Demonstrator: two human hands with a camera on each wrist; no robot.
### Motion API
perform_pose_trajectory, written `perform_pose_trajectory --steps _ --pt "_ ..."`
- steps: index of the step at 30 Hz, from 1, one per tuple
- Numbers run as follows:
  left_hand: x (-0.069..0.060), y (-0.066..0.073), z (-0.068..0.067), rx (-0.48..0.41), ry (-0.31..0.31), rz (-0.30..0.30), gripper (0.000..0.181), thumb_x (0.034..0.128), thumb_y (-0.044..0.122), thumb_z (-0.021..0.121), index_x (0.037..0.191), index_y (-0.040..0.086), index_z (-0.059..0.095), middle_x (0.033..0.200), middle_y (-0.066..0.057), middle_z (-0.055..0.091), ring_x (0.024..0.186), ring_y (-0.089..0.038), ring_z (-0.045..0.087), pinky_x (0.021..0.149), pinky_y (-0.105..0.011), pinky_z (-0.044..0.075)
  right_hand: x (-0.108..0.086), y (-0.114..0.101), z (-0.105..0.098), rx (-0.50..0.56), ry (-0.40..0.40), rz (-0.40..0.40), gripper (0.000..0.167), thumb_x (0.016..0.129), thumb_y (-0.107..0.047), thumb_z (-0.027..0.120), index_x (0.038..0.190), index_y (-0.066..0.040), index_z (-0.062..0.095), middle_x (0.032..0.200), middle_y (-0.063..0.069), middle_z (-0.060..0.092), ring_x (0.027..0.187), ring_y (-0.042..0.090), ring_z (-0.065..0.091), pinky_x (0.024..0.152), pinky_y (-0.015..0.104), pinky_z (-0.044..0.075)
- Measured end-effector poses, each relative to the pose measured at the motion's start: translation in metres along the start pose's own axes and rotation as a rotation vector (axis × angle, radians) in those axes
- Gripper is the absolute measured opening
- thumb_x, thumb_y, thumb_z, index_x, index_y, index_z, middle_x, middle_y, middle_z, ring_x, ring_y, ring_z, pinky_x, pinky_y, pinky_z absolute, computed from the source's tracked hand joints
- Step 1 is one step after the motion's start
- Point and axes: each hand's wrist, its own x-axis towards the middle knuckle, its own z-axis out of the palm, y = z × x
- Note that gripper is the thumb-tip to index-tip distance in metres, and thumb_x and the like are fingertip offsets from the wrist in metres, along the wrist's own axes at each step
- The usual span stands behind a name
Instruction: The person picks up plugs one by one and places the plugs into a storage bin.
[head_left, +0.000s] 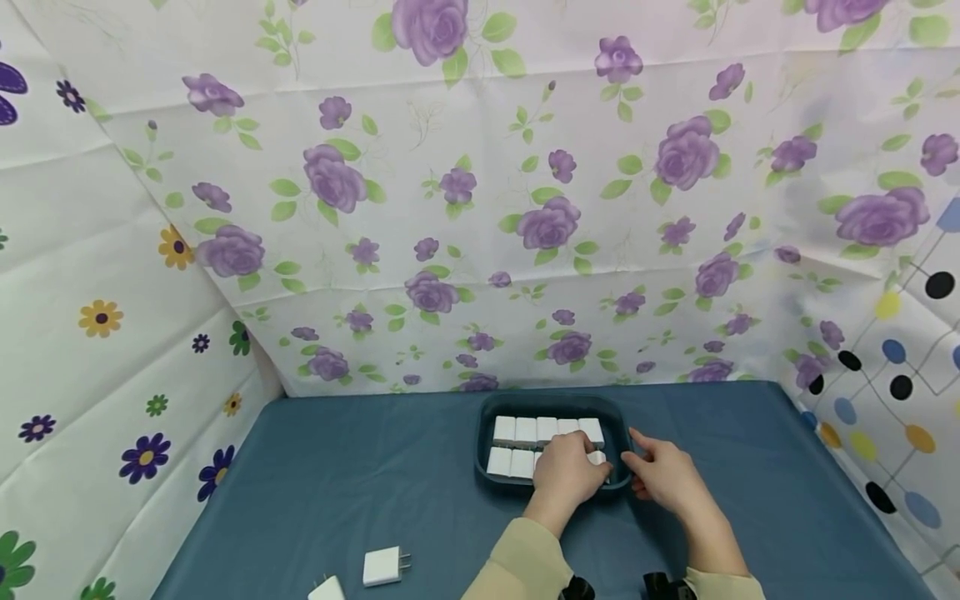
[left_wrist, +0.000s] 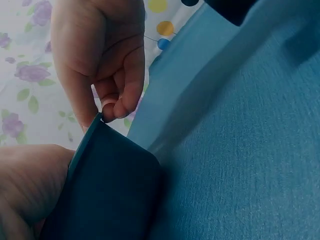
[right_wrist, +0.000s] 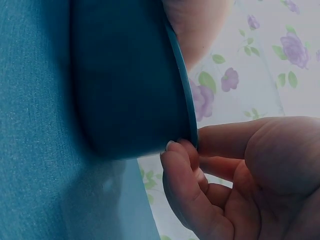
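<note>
A dark blue tray (head_left: 486, 479) holds two rows of white wall chargers (head_left: 526, 430). My left hand (head_left: 566, 468) reaches over the near side into the tray, its thumb and fingers pinching a white charger (head_left: 596, 457) at the right end of the front row. That charger is partly covered by the hand, and the tray wall hides it in both wrist views. At the tray's right end, my right hand (head_left: 666, 475) pinches the rim between thumb and fingers; the right wrist view shows this right hand (right_wrist: 225, 175) at the rim's corner.
Two more white chargers lie on the blue tablecloth (head_left: 315, 467) at the front left: one charger (head_left: 382, 567) with prongs pointing right, another charger (head_left: 327, 589) cut by the frame edge. A floral curtain (head_left: 480, 250) stands behind the table, with patterned sheets at both sides.
</note>
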Motion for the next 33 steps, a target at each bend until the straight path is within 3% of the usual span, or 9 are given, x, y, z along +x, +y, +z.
perform_pose_trajectory --steps 10,21,29,33 --pt "0.002 -0.002 0.0 -0.008 0.0 -0.035 0.042 0.0819 0.054 0.091 0.105 0.023 0.077 0.095 0.006 0.069 0.075 -0.015 0.063 0.062 -0.035 0.053 0.002 -0.003 -0.002 0.0 -0.011 0.012 0.062 0.111 -0.02 0.059 0.165 0.002 0.037 0.076 0.009 0.065 0.065 0.022 0.068 0.067 0.042 0.06" --pt "0.004 -0.007 0.004 -0.034 -0.012 -0.013 0.026 0.0874 0.041 0.089 0.1 0.023 0.076 0.093 0.004 0.069 0.072 -0.016 0.061 0.061 -0.037 0.052 0.003 0.001 -0.001 0.016 -0.009 0.022 0.062 0.111 -0.02 0.06 0.164 0.002 0.037 0.077 0.009 0.065 0.066 0.021 0.069 0.066 0.041 0.06" --pt "0.001 -0.009 0.003 -0.058 0.084 0.072 0.021 0.0916 0.038 0.085 0.107 0.025 0.077 0.1 0.005 0.072 0.076 -0.013 0.065 0.06 -0.034 0.052 0.004 -0.001 -0.002 0.016 0.003 0.014 0.062 0.11 -0.019 0.06 0.164 0.002 0.038 0.076 0.01 0.064 0.065 0.022 0.068 0.066 0.041 0.06" --pt "-0.005 -0.015 0.003 -0.109 0.13 0.175 0.023 0.0943 0.032 0.084 0.115 0.023 0.078 0.092 0.007 0.067 0.069 -0.007 0.058 0.057 -0.028 0.047 0.003 0.001 -0.001 0.014 0.002 0.018 0.062 0.11 -0.02 0.06 0.164 0.002 0.038 0.075 0.01 0.064 0.064 0.022 0.067 0.065 0.041 0.059"
